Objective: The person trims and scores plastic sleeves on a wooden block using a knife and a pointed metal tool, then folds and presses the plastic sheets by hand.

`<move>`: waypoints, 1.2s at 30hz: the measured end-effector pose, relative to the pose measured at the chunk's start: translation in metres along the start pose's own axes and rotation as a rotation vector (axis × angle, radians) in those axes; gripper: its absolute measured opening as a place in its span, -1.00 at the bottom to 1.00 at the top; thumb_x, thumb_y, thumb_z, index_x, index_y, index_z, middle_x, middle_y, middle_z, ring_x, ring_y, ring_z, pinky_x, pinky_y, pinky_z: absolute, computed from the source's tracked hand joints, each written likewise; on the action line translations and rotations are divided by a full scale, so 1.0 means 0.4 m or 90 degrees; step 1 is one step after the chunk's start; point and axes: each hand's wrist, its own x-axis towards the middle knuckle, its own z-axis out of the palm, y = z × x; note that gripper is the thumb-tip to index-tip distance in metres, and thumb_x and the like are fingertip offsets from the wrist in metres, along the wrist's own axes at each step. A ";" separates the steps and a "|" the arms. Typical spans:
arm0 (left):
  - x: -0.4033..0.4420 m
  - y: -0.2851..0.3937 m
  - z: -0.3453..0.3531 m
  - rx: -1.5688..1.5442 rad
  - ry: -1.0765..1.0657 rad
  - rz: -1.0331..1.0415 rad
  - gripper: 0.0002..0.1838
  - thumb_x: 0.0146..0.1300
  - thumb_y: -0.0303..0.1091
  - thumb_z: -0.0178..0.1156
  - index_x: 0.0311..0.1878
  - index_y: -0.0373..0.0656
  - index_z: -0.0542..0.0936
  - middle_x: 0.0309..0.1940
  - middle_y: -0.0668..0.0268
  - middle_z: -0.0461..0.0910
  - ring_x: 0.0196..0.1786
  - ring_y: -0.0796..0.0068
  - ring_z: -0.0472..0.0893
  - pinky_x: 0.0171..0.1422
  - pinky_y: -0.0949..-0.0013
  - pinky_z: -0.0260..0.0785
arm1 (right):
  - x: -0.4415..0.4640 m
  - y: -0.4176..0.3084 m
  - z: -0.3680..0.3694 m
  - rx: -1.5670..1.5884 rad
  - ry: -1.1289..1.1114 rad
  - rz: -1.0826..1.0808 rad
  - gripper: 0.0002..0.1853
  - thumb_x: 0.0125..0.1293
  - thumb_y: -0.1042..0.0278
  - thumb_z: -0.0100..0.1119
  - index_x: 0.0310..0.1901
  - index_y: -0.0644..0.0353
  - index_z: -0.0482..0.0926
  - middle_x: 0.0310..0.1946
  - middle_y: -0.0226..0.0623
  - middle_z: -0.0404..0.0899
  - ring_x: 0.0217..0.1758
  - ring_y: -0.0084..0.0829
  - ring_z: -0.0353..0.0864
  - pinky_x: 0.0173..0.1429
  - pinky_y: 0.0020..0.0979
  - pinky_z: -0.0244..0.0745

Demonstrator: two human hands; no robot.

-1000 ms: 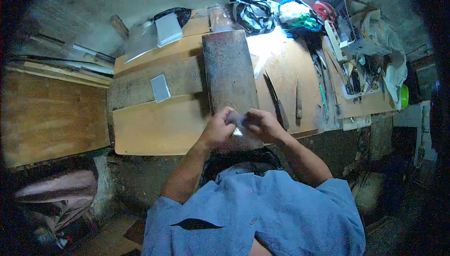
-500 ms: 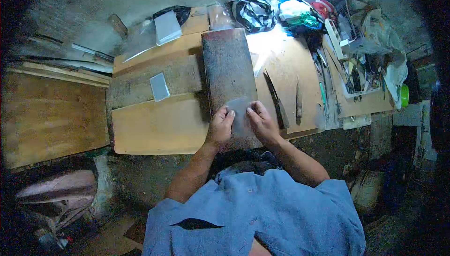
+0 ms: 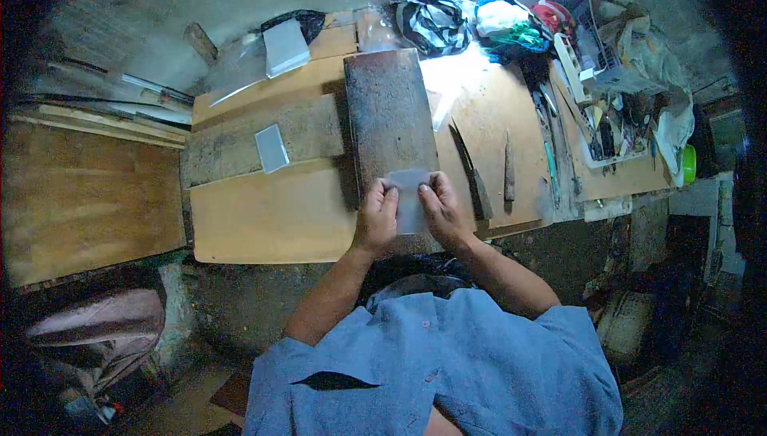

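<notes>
Between my two hands is a small translucent rectangular sheet (image 3: 410, 204), held above the near end of a dark, worn wooden block (image 3: 390, 109). My left hand (image 3: 378, 214) grips its left edge, thumb on top. On the opposite edge my right hand (image 3: 442, 208) pinches the sheet the same way. A similar pale rectangular piece (image 3: 272, 148) lies on the boards to the left. Right of the block rest a long dark-bladed knife (image 3: 471, 171) and a slimmer pointed tool (image 3: 509, 168).
At the back left stands a stack of pale sheets (image 3: 285, 49) beside a black bag. A striped plastic bag (image 3: 431, 22) and colourful bundles sit at the back. To the right, a white tray (image 3: 619, 152) holds several tools.
The sheet has tilted or shifted a little towards me, so more of it shows between my thumbs. Both hands keep their grip; the knife and other pieces stay put.
</notes>
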 end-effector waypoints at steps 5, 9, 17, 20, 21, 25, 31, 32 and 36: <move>-0.001 0.007 0.013 0.009 0.043 0.027 -0.87 0.39 -0.37 -0.09 -0.14 -0.17 0.42 -0.41 0.40 0.45 -0.34 0.65 0.39 -0.20 0.44 0.31 | -0.011 0.017 0.014 -0.017 0.020 0.006 -0.83 0.37 0.34 -0.08 -0.12 0.24 0.29 -0.37 -0.20 0.37 -0.31 -0.39 0.38 -0.19 -0.34 0.35; 0.005 -0.026 0.037 -0.026 0.031 0.058 -0.83 0.40 -0.36 -0.11 -0.10 -0.20 0.42 -0.29 0.32 0.50 -0.21 0.55 0.45 -0.04 0.39 0.33 | -0.018 0.069 0.035 -0.022 0.037 -0.066 -0.81 0.37 0.34 -0.10 -0.09 0.24 0.29 -0.36 -0.17 0.39 -0.30 -0.34 0.42 -0.19 -0.32 0.37; -0.008 0.025 0.032 -0.079 -0.008 0.027 -0.81 0.42 -0.36 -0.13 -0.03 -0.19 0.41 -0.17 0.32 0.50 -0.08 0.55 0.44 0.06 0.39 0.32 | -0.017 0.030 0.014 -0.013 -0.011 0.012 -0.77 0.39 0.30 -0.09 -0.07 0.30 0.31 -0.27 -0.10 0.43 -0.19 -0.25 0.46 -0.09 -0.27 0.37; -0.007 -0.005 0.039 -0.143 -0.014 0.005 -0.81 0.42 -0.36 -0.13 -0.02 -0.20 0.40 -0.14 0.32 0.49 -0.08 0.58 0.43 0.05 0.40 0.32 | -0.015 0.071 0.035 -0.024 0.036 -0.082 -0.78 0.39 0.32 -0.08 -0.07 0.29 0.31 -0.28 -0.15 0.43 -0.19 -0.36 0.43 -0.11 -0.31 0.37; -0.006 -0.005 0.037 -0.175 0.002 -0.027 -0.81 0.42 -0.37 -0.13 -0.01 -0.20 0.40 -0.13 0.33 0.48 -0.08 0.59 0.43 0.06 0.41 0.32 | -0.014 0.059 0.032 0.004 0.034 -0.053 -0.78 0.39 0.32 -0.07 -0.07 0.30 0.31 -0.27 -0.13 0.43 -0.19 -0.32 0.45 -0.10 -0.29 0.37; -0.009 0.008 0.025 -0.236 -0.018 -0.037 -0.82 0.42 -0.38 -0.13 -0.03 -0.19 0.40 -0.13 0.33 0.47 -0.08 0.59 0.42 0.07 0.41 0.31 | -0.013 0.024 0.016 -0.019 -0.011 -0.051 -0.77 0.39 0.32 -0.07 -0.07 0.32 0.30 -0.28 -0.02 0.42 -0.22 -0.15 0.49 -0.13 -0.26 0.38; -0.004 -0.021 0.034 -0.140 0.015 0.052 -0.89 0.40 -0.39 -0.09 -0.09 -0.15 0.40 -0.27 0.38 0.47 -0.22 0.64 0.43 -0.09 0.44 0.37 | -0.016 0.062 0.022 -0.089 -0.018 0.002 -0.86 0.39 0.40 -0.10 -0.09 0.23 0.31 -0.25 -0.28 0.41 -0.21 -0.50 0.37 -0.13 -0.40 0.33; 0.004 -0.063 0.017 -0.070 0.030 0.077 -0.91 0.39 -0.41 -0.07 -0.10 -0.14 0.39 -0.33 0.40 0.46 -0.31 0.66 0.42 -0.20 0.45 0.37 | -0.015 0.034 0.013 -0.090 -0.019 0.002 -0.86 0.39 0.40 -0.10 -0.09 0.23 0.31 -0.25 -0.28 0.41 -0.21 -0.50 0.37 -0.13 -0.40 0.33; -0.011 -0.060 -0.011 -0.039 0.083 0.014 -0.93 0.37 -0.43 -0.02 -0.12 -0.09 0.38 -0.47 0.45 0.41 -0.53 0.71 0.36 -0.46 0.51 0.34 | 0.009 -0.092 -0.014 -0.197 -0.012 -0.014 -0.91 0.36 0.42 -0.06 -0.20 0.25 0.34 -0.42 -0.09 0.40 -0.38 -0.24 0.40 -0.22 -0.32 0.33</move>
